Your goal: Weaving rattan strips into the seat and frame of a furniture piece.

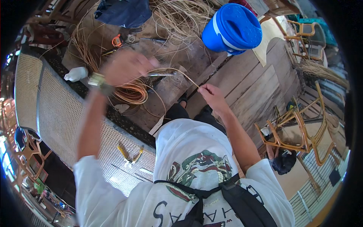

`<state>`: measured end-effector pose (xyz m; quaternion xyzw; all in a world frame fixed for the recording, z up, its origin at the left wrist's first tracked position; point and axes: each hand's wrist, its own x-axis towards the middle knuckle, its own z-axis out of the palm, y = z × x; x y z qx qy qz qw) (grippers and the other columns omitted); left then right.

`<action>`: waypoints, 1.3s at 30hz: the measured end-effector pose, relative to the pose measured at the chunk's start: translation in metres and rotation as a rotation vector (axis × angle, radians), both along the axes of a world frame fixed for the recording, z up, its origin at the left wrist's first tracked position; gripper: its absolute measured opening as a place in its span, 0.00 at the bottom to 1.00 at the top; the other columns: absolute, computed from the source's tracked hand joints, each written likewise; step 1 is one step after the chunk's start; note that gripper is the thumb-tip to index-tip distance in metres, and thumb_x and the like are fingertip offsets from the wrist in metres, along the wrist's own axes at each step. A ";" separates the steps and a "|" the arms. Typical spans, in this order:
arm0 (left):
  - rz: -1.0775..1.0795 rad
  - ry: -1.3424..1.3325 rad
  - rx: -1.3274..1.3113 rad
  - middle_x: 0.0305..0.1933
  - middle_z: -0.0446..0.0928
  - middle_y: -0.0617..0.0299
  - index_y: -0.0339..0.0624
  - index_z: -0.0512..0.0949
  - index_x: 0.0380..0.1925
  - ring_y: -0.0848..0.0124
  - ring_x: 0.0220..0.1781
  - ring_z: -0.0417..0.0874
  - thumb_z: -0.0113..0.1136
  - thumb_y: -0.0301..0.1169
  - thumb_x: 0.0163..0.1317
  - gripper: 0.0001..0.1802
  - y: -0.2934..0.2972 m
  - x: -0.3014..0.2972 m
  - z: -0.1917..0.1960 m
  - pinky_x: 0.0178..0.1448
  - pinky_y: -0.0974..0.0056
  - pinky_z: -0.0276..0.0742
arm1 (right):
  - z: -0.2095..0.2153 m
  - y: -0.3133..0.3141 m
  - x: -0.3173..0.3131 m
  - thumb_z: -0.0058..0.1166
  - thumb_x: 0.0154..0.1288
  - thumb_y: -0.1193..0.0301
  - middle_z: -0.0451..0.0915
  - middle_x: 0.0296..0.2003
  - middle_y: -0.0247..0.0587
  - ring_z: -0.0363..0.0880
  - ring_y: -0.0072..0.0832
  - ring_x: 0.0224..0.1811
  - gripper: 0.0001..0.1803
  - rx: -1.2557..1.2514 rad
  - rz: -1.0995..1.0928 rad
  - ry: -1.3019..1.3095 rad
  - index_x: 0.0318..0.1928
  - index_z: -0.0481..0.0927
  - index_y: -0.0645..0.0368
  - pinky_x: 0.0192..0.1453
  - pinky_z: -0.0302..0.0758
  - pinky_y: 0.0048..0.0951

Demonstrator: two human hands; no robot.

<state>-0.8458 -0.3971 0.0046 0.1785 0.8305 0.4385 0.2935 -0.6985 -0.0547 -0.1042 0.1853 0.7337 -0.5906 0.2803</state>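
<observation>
My right hand (214, 97) is closed, pinching a thin pale cane strand (186, 75) between thumb and fingertips. The strand arches up and left toward my left hand (128, 67), which is smeared by motion. Whether the left fingers grip the strand cannot be made out. Beneath and beside that hand lies an orange-brown coil of cane (133, 93). A shiny metal tool (162, 73) rests just beyond the strand. On my left stretches a long seat of woven cane mesh (62, 109), with yellow-handled pliers (129, 154) lying on it.
A blue lidded bucket (236, 28) stands at the far right of the wooden boards. Loose cane strands (181, 17), an orange tape measure (117, 40) and a dark cloth (124, 13) lie ahead. A white bottle (76, 74) is at left; a rattan chair frame (298, 132) is at right.
</observation>
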 end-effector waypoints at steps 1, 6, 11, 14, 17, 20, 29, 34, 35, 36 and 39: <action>0.046 -0.300 -0.241 0.28 0.85 0.64 0.42 0.86 0.25 0.74 0.27 0.80 0.58 0.62 0.63 0.32 0.032 0.027 -0.020 0.33 0.65 0.74 | 0.000 -0.008 -0.002 0.56 0.69 0.65 0.79 0.29 0.31 0.71 0.22 0.31 0.13 -0.003 0.001 -0.008 0.42 0.82 0.63 0.36 0.69 0.26; 0.469 -0.778 0.319 0.33 0.85 0.66 0.40 0.83 0.34 0.81 0.17 0.67 0.60 0.60 0.64 0.30 0.096 0.094 -0.130 0.21 0.71 0.59 | 0.000 -0.028 -0.020 0.57 0.70 0.65 0.67 0.21 0.22 0.59 0.14 0.18 0.08 -0.382 -0.175 -0.365 0.39 0.80 0.55 0.22 0.52 0.21; 0.703 -0.851 0.732 0.30 0.82 0.71 0.45 0.83 0.41 0.85 0.17 0.63 0.68 0.38 0.64 0.11 0.087 0.071 -0.172 0.20 0.74 0.52 | -0.022 -0.039 -0.031 0.58 0.70 0.64 0.70 0.22 0.23 0.63 0.13 0.20 0.08 -0.440 -0.155 -0.363 0.39 0.81 0.55 0.23 0.57 0.18; 0.797 -0.509 0.301 0.29 0.81 0.71 0.46 0.85 0.39 0.82 0.18 0.65 0.65 0.37 0.64 0.09 0.023 0.011 -0.178 0.23 0.71 0.60 | -0.030 -0.029 -0.031 0.57 0.71 0.64 0.72 0.23 0.24 0.65 0.13 0.23 0.09 -0.351 -0.070 -0.310 0.38 0.81 0.56 0.25 0.60 0.19; 0.851 -0.290 0.246 0.31 0.83 0.69 0.46 0.83 0.37 0.83 0.17 0.65 0.66 0.38 0.64 0.09 -0.048 -0.057 -0.151 0.19 0.72 0.58 | -0.049 0.002 -0.015 0.56 0.71 0.64 0.73 0.24 0.26 0.67 0.15 0.26 0.10 -0.158 0.060 -0.217 0.39 0.81 0.58 0.29 0.63 0.20; 0.716 -0.257 0.161 0.33 0.83 0.67 0.46 0.83 0.40 0.82 0.21 0.70 0.66 0.41 0.65 0.12 -0.096 -0.093 -0.136 0.23 0.72 0.63 | -0.051 0.000 -0.015 0.56 0.72 0.64 0.74 0.25 0.27 0.68 0.16 0.28 0.11 -0.088 0.097 -0.173 0.39 0.81 0.60 0.32 0.64 0.22; 0.542 -0.450 0.005 0.31 0.85 0.63 0.40 0.86 0.37 0.78 0.18 0.69 0.63 0.66 0.56 0.36 -0.026 0.006 -0.153 0.22 0.68 0.63 | -0.041 -0.035 -0.045 0.60 0.69 0.64 0.72 0.27 0.21 0.64 0.11 0.29 0.09 -0.075 -0.008 -0.100 0.38 0.82 0.57 0.33 0.61 0.18; 0.531 -1.053 0.371 0.36 0.86 0.66 0.41 0.82 0.43 0.85 0.16 0.62 0.69 0.50 0.62 0.23 0.077 0.067 -0.139 0.20 0.74 0.54 | -0.038 -0.035 -0.044 0.59 0.69 0.67 0.76 0.28 0.25 0.68 0.15 0.31 0.09 -0.103 -0.037 -0.064 0.40 0.83 0.61 0.38 0.66 0.21; 0.602 -1.007 0.460 0.37 0.86 0.65 0.42 0.82 0.42 0.85 0.16 0.62 0.69 0.48 0.62 0.21 0.084 0.073 -0.145 0.20 0.74 0.54 | -0.032 -0.036 -0.045 0.59 0.69 0.67 0.78 0.29 0.26 0.69 0.15 0.32 0.09 -0.156 -0.050 -0.105 0.40 0.83 0.60 0.38 0.66 0.20; 0.604 -1.011 0.463 0.37 0.86 0.65 0.42 0.82 0.42 0.85 0.16 0.62 0.69 0.48 0.62 0.21 0.086 0.075 -0.153 0.20 0.74 0.54 | -0.026 -0.037 -0.046 0.58 0.69 0.67 0.80 0.31 0.26 0.70 0.15 0.32 0.09 -0.207 -0.064 -0.146 0.41 0.84 0.60 0.38 0.67 0.20; 0.833 -0.887 0.786 0.38 0.86 0.63 0.40 0.83 0.46 0.82 0.23 0.74 0.70 0.45 0.63 0.21 0.080 0.058 -0.167 0.23 0.74 0.62 | -0.019 -0.028 -0.047 0.58 0.70 0.67 0.82 0.32 0.28 0.72 0.15 0.34 0.10 -0.273 -0.080 -0.372 0.42 0.84 0.62 0.39 0.69 0.22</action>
